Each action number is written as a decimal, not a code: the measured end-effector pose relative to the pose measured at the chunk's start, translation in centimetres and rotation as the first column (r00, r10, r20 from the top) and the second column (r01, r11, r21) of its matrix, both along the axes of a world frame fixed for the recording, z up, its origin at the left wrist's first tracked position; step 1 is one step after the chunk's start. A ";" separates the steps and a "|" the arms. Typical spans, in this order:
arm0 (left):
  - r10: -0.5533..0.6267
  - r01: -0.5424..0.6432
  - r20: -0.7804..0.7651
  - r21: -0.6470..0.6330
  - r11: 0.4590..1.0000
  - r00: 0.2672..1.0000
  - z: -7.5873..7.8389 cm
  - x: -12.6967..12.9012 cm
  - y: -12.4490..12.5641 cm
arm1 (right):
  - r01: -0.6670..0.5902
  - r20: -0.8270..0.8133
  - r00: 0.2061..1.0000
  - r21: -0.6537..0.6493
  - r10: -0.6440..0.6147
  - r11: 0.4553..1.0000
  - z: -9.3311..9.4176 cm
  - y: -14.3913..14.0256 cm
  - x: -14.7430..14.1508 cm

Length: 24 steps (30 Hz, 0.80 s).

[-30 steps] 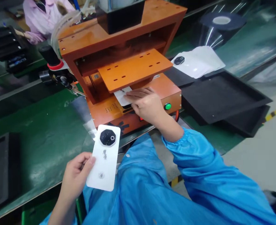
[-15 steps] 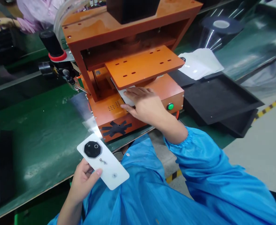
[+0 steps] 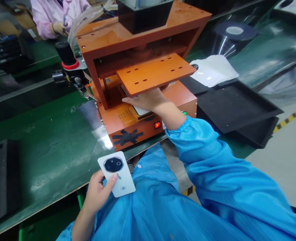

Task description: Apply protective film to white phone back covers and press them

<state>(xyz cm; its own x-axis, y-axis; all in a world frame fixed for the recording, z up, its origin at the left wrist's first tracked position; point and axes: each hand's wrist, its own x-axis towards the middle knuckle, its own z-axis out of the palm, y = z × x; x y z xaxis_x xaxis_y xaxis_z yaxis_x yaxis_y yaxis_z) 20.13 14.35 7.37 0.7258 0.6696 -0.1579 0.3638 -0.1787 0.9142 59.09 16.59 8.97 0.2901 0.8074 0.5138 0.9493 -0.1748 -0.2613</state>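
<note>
Phone back cover (image 3: 116,174) gripped in left hand (image 3: 99,194); right hand (image 3: 149,100) flat on 2nd cover (image 3: 140,109) under press plate (image 3: 155,72). Pinch risk if plate drops.

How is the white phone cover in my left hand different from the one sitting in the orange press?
The cover in the left hand is held in the air over the lap, fully in view, its black camera ring showing. The cover in the press lies flat on the orange press, mostly hidden under the upper plate and the right hand. Both are white.
</note>
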 end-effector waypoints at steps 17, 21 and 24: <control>-0.352 0.222 -0.013 0.797 0.561 0.936 -1.0 6.0 -1.4 | 0.357 -0.071 0.931 0.391 -0.359 0.848 -3.9 -14.9 -4.8; -0.273 0.304 -0.206 0.869 0.391 0.940 -1.3 6.9 -0.8 | 0.515 -0.074 0.835 0.452 -0.545 0.728 -8.6 -19.3 -3.7; -0.225 0.304 -0.244 0.906 0.293 0.943 -1.5 7.3 -0.5 | 0.480 -0.041 0.864 0.367 -0.501 0.797 -9.8 -19.8 -3.1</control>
<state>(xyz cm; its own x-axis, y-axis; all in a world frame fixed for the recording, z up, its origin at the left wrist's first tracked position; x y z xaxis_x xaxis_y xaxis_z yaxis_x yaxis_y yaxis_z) 27.41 13.85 5.91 0.9093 0.1797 0.3753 0.1676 -0.9837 0.0651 56.02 -3.23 -0.85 0.5605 0.3253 0.7616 0.7761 -0.5271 -0.3461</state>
